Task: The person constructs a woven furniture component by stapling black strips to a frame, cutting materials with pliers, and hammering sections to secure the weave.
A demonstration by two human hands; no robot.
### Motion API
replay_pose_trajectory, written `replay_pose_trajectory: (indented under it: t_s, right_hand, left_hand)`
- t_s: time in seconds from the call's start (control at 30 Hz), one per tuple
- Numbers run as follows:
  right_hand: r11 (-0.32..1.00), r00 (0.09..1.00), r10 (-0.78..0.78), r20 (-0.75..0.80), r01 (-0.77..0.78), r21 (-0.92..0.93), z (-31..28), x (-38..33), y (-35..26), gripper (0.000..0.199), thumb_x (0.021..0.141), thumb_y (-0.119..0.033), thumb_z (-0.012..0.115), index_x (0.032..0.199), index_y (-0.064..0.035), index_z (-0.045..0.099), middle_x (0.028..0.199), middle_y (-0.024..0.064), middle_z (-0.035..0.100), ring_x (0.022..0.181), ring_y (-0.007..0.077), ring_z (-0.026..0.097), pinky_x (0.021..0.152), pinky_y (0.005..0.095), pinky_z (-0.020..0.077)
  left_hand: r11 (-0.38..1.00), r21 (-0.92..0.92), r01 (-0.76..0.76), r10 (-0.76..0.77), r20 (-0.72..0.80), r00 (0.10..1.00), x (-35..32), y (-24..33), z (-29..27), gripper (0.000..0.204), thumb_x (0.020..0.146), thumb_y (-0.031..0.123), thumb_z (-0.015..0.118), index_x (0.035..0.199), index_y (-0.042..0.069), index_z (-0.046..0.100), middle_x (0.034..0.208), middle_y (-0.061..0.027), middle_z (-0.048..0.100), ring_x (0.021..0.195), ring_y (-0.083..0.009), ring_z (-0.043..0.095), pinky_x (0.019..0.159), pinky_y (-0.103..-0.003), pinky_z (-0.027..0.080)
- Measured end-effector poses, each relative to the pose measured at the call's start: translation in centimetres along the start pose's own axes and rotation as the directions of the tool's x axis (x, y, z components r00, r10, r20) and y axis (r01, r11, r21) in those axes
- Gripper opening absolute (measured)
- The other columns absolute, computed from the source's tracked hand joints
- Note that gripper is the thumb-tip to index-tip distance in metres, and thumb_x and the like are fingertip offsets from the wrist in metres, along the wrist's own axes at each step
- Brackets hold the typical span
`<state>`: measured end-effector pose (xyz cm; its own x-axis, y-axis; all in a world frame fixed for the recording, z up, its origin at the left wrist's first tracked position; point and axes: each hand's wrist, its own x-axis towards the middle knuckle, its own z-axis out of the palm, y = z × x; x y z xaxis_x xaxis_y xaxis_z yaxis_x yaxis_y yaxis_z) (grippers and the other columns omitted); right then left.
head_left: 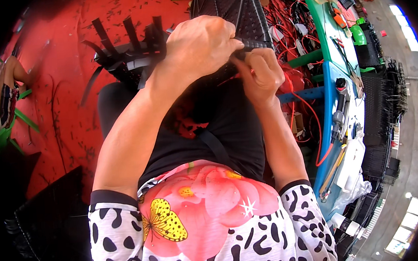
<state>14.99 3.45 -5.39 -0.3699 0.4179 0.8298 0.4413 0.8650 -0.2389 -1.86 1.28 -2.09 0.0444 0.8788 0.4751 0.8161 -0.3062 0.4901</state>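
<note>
Both my hands work at the edge of a black woven panel (232, 5) that stands over my lap. My left hand (202, 46) is closed in a fist, knuckles up, on the black woven strip (255, 43) along that edge. Just to its right, my right hand (264, 73) is pinched at the underside of the same strip; its fingertips are partly hidden. Several loose black strip ends (129, 36) stick out to the left of my left wrist. The part of the panel beneath my hands is mostly hidden.
On my right, a blue and green table (329, 81) carries a power tool (338, 116), a red cord (323, 156) and a clear plastic bag (351, 195). Red cables (288, 20) tangle beyond. Black scraps litter the red floor (70, 91). Another person's leg (13, 71) shows at left.
</note>
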Motion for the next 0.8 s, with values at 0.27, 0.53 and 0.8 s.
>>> replay_pose_trajectory:
  t_s: [0.27, 0.53, 0.8]
  right_hand:
    - [0.983, 0.976, 0.161, 0.145, -0.172, 0.068, -1.4, 1.5, -1.3, 0.021, 0.064, -0.005, 0.079, 0.074, -0.0033, 0.061, 0.068, 0.0067, 0.055, 0.06, 0.0244, 0.055, 0.051, 0.0331, 0.0437]
    - [0.979, 0.992, 0.035, 0.122, -0.01, -0.203, -0.9, 1.0, 0.2, 0.022, 0.064, -0.01, 0.08, 0.076, -0.0056, 0.062, 0.071, 0.006, 0.056, 0.06, 0.0242, 0.055, 0.051, 0.0328, 0.044]
    - [0.972, 0.887, 0.155, 0.435, -0.215, 0.093, -3.7, 7.1, 0.8, 0.012, 0.078, -0.009, 0.066, 0.088, -0.0014, 0.063, 0.077, 0.0116, 0.061, 0.064, 0.0255, 0.06, 0.057, 0.0336, 0.0466]
  left_hand:
    - [1.0, -0.021, 0.009, -0.009, 0.012, 1.0, 0.1, 0.1, -0.1, 0.03, 0.079, 0.036, 0.067, 0.076, 0.006, 0.065, 0.073, -0.0103, 0.063, 0.073, -0.0338, 0.062, 0.064, -0.045, 0.048]
    - [0.999, -0.001, 0.034, -0.034, 0.058, 0.998, 0.1, 0.3, -0.5, 0.028, 0.077, 0.034, 0.069, 0.077, 0.006, 0.065, 0.074, -0.0098, 0.063, 0.074, -0.0331, 0.062, 0.064, -0.044, 0.048]
    - [0.998, 0.034, -0.047, 0.047, 0.007, 0.999, -0.3, 0.1, -0.8, 0.025, 0.075, 0.029, 0.071, 0.083, 0.006, 0.066, 0.078, -0.0091, 0.062, 0.078, -0.0316, 0.062, 0.066, -0.041, 0.049]
